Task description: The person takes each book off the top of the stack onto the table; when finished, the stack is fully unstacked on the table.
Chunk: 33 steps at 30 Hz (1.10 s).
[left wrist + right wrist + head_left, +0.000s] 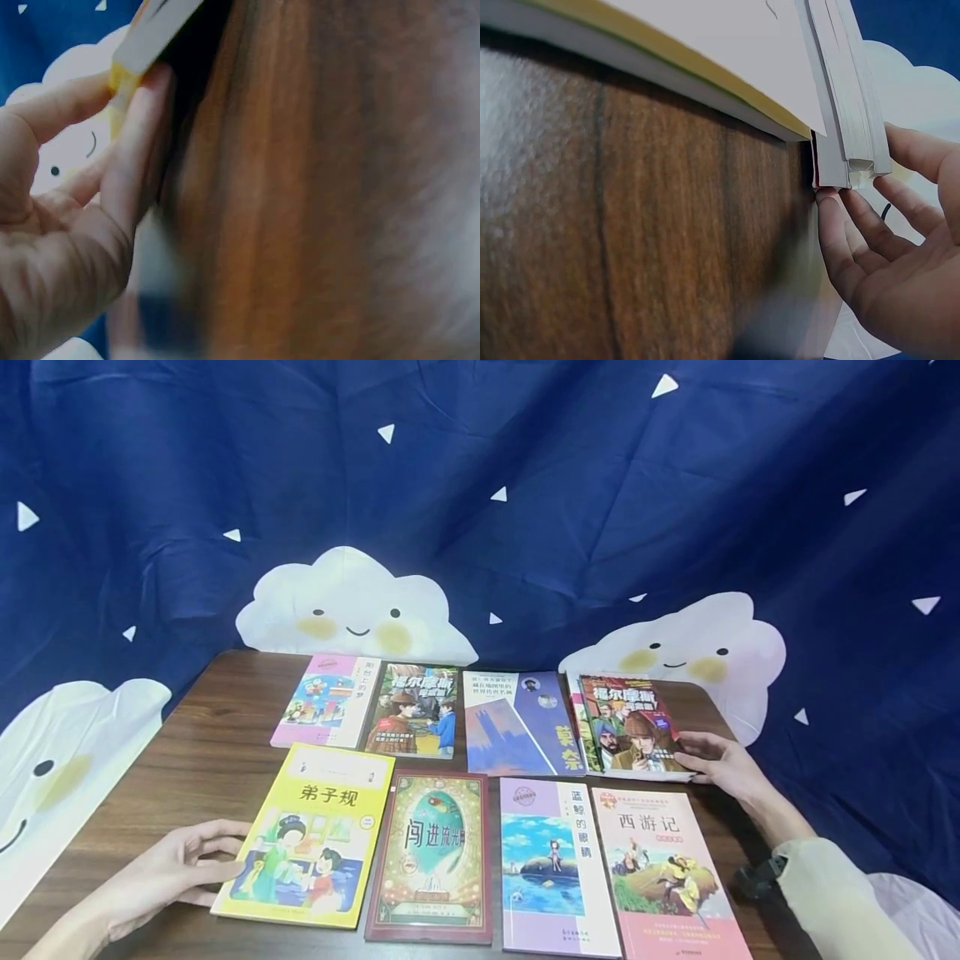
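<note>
My left hand pinches the left edge of a yellow children's book, which lies face up at the front left. In the left wrist view, the fingertips sit on both sides of the yellow book's corner. At the back right, my right hand holds the right edge of a comic-style book with a pipe-smoking detective on its cover. Another cover peeks out beneath it on the left. Seen from the right wrist, the fingers close around the end of these stacked books.
Between the hands lie a red-bordered book, a blue-sea book and a pink book. Behind them are a lilac book, another detective comic and a purple-blue book. The brown wooden table backs onto a cloud-patterned curtain.
</note>
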Tool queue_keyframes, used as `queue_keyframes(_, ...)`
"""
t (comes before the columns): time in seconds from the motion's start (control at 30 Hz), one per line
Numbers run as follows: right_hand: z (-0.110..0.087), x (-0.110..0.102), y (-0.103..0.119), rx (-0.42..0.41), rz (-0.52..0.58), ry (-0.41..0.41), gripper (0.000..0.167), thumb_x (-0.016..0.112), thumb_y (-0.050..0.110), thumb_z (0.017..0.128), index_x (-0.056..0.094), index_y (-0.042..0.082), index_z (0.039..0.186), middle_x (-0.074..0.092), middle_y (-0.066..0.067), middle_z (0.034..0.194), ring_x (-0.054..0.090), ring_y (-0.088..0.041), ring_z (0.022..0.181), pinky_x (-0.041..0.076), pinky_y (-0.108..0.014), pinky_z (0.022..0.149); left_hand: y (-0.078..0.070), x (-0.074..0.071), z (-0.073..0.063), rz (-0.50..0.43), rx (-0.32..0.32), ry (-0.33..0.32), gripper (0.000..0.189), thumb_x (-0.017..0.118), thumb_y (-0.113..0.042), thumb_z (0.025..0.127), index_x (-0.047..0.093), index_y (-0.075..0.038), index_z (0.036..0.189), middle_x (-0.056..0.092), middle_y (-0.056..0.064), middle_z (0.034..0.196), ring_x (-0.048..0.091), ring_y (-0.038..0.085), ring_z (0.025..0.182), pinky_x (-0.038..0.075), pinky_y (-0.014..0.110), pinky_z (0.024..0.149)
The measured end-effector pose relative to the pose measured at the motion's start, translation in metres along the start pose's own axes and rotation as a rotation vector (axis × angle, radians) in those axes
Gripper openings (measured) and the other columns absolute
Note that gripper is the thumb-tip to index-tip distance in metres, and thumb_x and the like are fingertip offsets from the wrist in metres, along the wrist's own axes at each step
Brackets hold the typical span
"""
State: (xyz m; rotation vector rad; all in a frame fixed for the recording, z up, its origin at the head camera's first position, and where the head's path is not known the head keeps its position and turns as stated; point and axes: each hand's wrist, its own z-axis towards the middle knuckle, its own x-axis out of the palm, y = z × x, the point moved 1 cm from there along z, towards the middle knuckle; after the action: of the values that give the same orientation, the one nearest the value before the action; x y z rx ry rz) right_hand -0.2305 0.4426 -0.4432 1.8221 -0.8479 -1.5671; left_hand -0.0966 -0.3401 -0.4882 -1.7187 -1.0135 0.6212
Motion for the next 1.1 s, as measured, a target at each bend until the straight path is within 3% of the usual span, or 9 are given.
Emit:
queue_keyframes(0.07,0.001,0.000,0.001,0.002,0.000,0.003,0.068,0.067,0.028,0.105,0.041,-0.013,0.153,0.047,-0.042,0.151,0.057,0.019,0.093,0.067,-0.023,0.077,-0.005,0.001,0.001,0.070,-0.037,-0.044,0.058,0.061,-0.012,0.107,0.038,0.013,0.153,0.069,0.005,0.120,0.077,0.024,0.105,0.070,0.046,0.089)
queue_keyframes(0.13,0.001,0.000,0.000,0.000,0.000,0.007,0.068,0.067,0.028,0.105,0.041,-0.012,0.153,0.047,-0.042,0.151,0.057,0.019,0.093,0.067,-0.023,0.078,-0.012,0.001,0.000,0.168,-0.066,-0.092,0.065,0.065,-0.016,0.105,0.036,0.019,0.152,0.071,0.006,0.116,0.076,0.021,0.100,0.071,0.043,0.085)
queue_keyframes(0.27,0.002,0.001,0.000,-0.007,0.004,0.013,0.069,0.068,0.029,0.105,0.041,-0.012,0.153,0.047,-0.042,0.151,0.057,0.019,0.093,0.067,-0.023,0.078,-0.033,0.003,0.005,0.316,-0.072,-0.202,0.066,0.070,-0.022,0.103,0.043,0.016,0.150,0.072,0.009,0.111,0.074,0.016,0.092,0.071,0.037,0.078)
queue_keyframes(0.37,0.002,0.001,0.000,-0.008,0.002,0.012,0.070,0.067,0.030,0.105,0.040,-0.012,0.153,0.047,-0.042,0.151,0.057,0.019,0.093,0.067,-0.022,0.077,-0.053,0.011,0.020,0.349,-0.037,-0.285,0.065,0.072,-0.025,0.101,0.047,0.011,0.150,0.073,0.014,0.114,0.074,0.017,0.093,0.071,0.037,0.079)
queue_keyframes(0.5,0.001,0.001,0.000,-0.007,-0.002,0.014,0.069,0.067,0.029,0.105,0.039,-0.013,0.153,0.047,-0.042,0.150,0.057,0.019,0.093,0.067,-0.023,0.077,-0.080,0.034,0.054,0.337,0.015,-0.369,0.063,0.076,-0.027,0.099,0.052,0.004,0.149,0.072,0.021,0.119,0.077,0.023,0.094,0.072,0.039,0.081)
queue_keyframes(0.63,0.001,0.000,0.001,-0.010,-0.001,0.011,0.068,0.067,0.027,0.105,0.040,-0.014,0.152,0.050,-0.042,0.149,0.058,0.019,0.092,0.067,-0.023,0.076,-0.101,0.065,0.095,0.297,0.080,-0.420,0.058,0.073,-0.027,0.100,0.055,0.002,0.146,0.070,0.026,0.123,0.078,0.026,0.095,0.072,0.040,0.083)
queue_keyframes(0.9,0.002,-0.001,0.000,-0.005,0.001,0.005,0.069,0.068,0.027,0.105,0.040,-0.013,0.153,0.049,-0.041,0.149,0.059,0.018,0.092,0.067,-0.023,0.076,-0.127,0.125,0.179,0.091,0.147,-0.354,0.048,0.069,-0.018,0.103,0.055,0.003,0.145,0.070,0.029,0.132,0.078,0.026,0.089,0.072,0.036,0.080)
queue_keyframes(1.1,0.002,0.000,-0.003,-0.002,-0.001,0.004,0.068,0.068,0.027,0.105,0.040,-0.013,0.153,0.049,-0.041,0.149,0.059,0.017,0.091,0.067,-0.023,0.076,-0.137,0.173,0.228,-0.037,0.162,-0.268,0.044,0.068,-0.014,0.103,0.057,0.003,0.143,0.071,0.029,0.129,0.076,0.016,0.078,0.071,0.032,0.075)
